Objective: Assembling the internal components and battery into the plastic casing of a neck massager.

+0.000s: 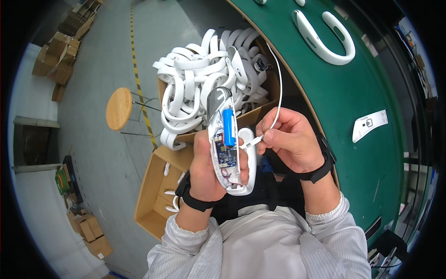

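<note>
My left hand (203, 169) is wrapped round a white curved neck massager (237, 188) whose housing stands open along one side. Inside it a blue cylindrical battery (229, 128) sits above a blue circuit board (227, 157), with thin wires below. My right hand (295, 142) pinches the white plug end of a charging cable (279, 79) between thumb and fingers. The plug's tip meets the massager's side edge; whether it is inserted I cannot tell. From my fingers the cable rises toward the green table's edge.
A carton (251, 115) heaped with white U-shaped housings stands ahead. Closer on the left is another carton (153, 204) holding a few white pieces. The green table (344, 102) on the right carries a U-shaped housing (331, 56) and a white label (370, 124). A stool (119, 109) stands left.
</note>
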A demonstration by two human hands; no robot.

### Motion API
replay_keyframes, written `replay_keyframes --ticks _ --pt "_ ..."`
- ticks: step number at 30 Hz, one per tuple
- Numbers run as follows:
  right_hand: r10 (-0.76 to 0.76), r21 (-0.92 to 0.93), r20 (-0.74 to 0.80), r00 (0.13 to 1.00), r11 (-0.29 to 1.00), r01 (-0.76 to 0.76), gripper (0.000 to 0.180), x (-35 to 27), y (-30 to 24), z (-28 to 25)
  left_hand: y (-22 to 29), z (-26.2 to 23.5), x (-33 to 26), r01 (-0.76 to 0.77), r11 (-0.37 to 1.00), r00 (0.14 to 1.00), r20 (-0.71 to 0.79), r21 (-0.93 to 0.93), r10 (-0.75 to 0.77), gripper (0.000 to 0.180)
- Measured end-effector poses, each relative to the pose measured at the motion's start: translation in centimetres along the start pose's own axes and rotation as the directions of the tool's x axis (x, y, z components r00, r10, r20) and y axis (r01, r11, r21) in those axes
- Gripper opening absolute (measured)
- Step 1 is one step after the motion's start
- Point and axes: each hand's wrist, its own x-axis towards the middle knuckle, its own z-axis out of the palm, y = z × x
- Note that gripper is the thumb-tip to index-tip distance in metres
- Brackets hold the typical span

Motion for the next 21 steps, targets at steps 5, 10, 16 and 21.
replay_keyframes --ticks 5,10,16,21 --pt "-0.026 -0.054 -0.049 0.998 0.998 0.023 0.009 0.0 0.3 0.2 0.3 0.0 1.0 0.06 0.997 0.998 -0.023 -0.057 -0.062 0.073" --pt "-0.045 -0.069 -0.099 0.994 0.997 0.039 0.008 0.0 1.0 0.8 -0.4 0.1 2.2 0.064 0.995 0.997 -0.039 -0.078 -0.067 0.072" --pt "-0.18 -0.146 -0.119 0.977 0.976 0.162 0.008 0.2 1.5 0.8 -1.0 1.0 2.8 0.007 0.999 0.989 -0.146 -0.049 -0.014 0.072" --pt "-0.237 -0.242 -0.141 0.961 0.95 0.199 0.008 0.2 1.5 1.2 -0.9 1.3 2.9 0.021 1.0 0.979 -0.201 -0.012 -0.023 0.074"
